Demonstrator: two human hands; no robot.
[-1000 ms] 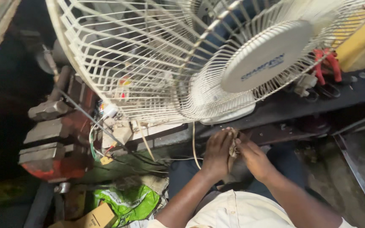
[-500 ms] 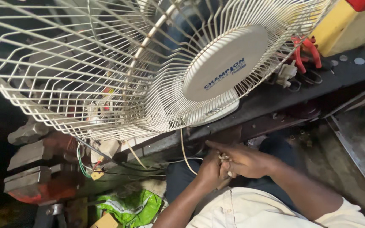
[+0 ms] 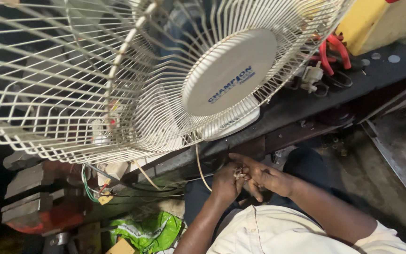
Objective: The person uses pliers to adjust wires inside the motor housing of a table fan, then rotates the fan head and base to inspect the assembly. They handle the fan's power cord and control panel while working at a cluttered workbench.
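Note:
A big white fan with a wire grille and a round centre cap fills the top of the head view, resting on a dark metal bench. Below its lower rim my left hand and my right hand meet, fingertips pinched together on a small bundle of wire ends. A thin pale wire runs from the fan base down to my hands. Both forearms come up from the bottom of the frame.
A red and grey bench vise stands at the lower left, loose coloured wires and a small connector beside it. A green plastic bag lies below. Red-handled pliers and a white plug lie on the bench by a yellow box.
The view has shifted so the fan sits larger and further left. My hands stay pinched together on the wire ends, now lower and right of centre.

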